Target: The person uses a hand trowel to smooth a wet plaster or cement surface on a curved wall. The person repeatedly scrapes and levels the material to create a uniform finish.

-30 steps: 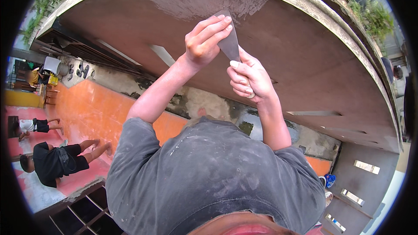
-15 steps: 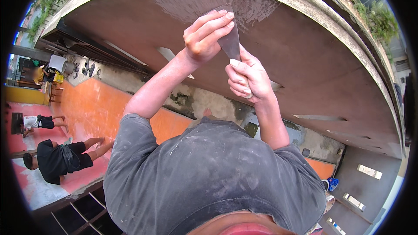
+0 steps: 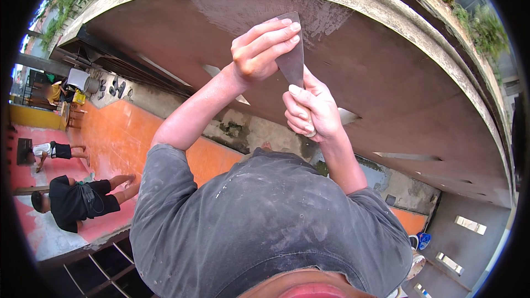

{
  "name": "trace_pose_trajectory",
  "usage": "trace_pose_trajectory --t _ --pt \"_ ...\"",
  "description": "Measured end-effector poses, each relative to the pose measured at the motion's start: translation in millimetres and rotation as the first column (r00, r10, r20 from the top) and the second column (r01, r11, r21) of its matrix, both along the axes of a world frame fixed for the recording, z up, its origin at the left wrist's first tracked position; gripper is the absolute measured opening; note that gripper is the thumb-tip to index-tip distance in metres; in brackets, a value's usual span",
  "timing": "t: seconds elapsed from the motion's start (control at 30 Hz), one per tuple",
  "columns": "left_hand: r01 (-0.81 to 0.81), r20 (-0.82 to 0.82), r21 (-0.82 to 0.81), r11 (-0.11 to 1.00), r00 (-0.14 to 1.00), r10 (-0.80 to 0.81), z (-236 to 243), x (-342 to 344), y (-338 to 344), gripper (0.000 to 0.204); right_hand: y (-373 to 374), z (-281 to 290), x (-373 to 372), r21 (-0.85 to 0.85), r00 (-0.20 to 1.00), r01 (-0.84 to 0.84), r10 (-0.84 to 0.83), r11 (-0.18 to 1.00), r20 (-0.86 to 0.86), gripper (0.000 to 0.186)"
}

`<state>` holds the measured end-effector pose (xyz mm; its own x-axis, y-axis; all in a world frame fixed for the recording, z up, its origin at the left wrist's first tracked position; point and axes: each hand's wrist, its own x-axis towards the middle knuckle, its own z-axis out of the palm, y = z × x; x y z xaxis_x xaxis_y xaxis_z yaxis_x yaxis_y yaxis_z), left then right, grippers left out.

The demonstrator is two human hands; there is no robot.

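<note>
The scraper (image 3: 292, 65) stood raised before the brown wall (image 3: 397, 94), its flat, dull-grey blade narrowing toward a pale handle end. The right hand (image 3: 312, 109) was closed round the handle; the left hand (image 3: 260, 52), half curled, laid its fingers over the blade, thumb hidden.

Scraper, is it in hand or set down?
In hand: the right hand is closed around the lower end of the scraper, and the left hand has its fingers across the blade.
</note>
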<state>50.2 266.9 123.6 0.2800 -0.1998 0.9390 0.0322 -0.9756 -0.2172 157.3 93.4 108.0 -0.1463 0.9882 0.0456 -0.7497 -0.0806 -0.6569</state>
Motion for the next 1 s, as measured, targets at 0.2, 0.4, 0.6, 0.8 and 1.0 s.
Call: trace_pose_trajectory --t 0.2,0.4,0.6,0.8,1.0 --pt "-0.001 -0.083 0.040 0.999 0.997 0.004 -2.1 2.6 -3.4 0.022 -6.1 -4.1 -0.1 0.067 0.995 0.005 0.001 0.998 -0.095 0.059" --pt "0.019 -0.037 -0.022 1.000 0.999 -0.020 -3.6 6.3 -7.1 0.026 -9.7 -7.7 3.0 -0.007 1.000 0.023 -0.023 1.000 0.006 0.058" --pt "-0.084 -0.012 -0.019 0.996 0.996 0.084 -0.1 7.7 -8.0 0.021 -5.7 -1.7 18.2 0.023 0.999 -0.028 0.027 0.999 0.046 0.060" --pt "-0.006 -0.043 0.065 0.998 0.999 0.009 7.7 8.3 -10.8 0.028 -6.0 5.5 18.2 -0.003 0.999 -0.036 0.036 0.999 -0.002 0.060" --pt "-0.056 -0.007 -0.005 0.998 0.998 0.056 11.9 8.4 -10.0 0.027 -5.1 11.6 17.7 0.022 0.998 -0.056 0.056 0.998 0.015 0.060"
